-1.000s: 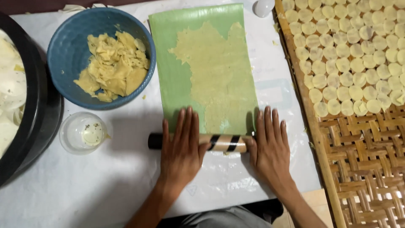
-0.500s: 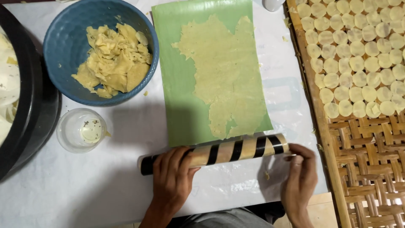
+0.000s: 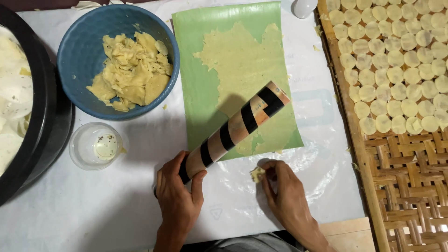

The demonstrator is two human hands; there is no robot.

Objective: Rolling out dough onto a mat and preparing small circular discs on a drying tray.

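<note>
At the far left edge sat a large black basin (image 3: pixel 44 116) holding pale, thin sheets. Just beside it stood a blue bowl (image 3: pixel 79 60) with a heap of yellow dough scraps (image 3: pixel 133 70), and below that a small clear plastic cup (image 3: pixel 95 146), all on a white table covering (image 3: pixel 70 210). Near the bottom centre, the left hand (image 3: pixel 179 196) was wrapped around the lower end of a striped rolling pin (image 3: pixel 233 130), banded black and tan, which slanted up to the right over a green sheet (image 3: pixel 198 84). A thin, ragged layer of rolled dough (image 3: pixel 245 60) was spread on that sheet, and the pin's upper end lay over it. Just to the right, the right hand (image 3: pixel 289 200) pinched a small bit of dough (image 3: pixel 257 174) between fingertips and thumb, close to the sheet's lower edge. At the far right lay a woven bamboo tray (image 3: pixel 401 186), its upper part lined with rows of small dough rounds (image 3: pixel 392 60).
</note>
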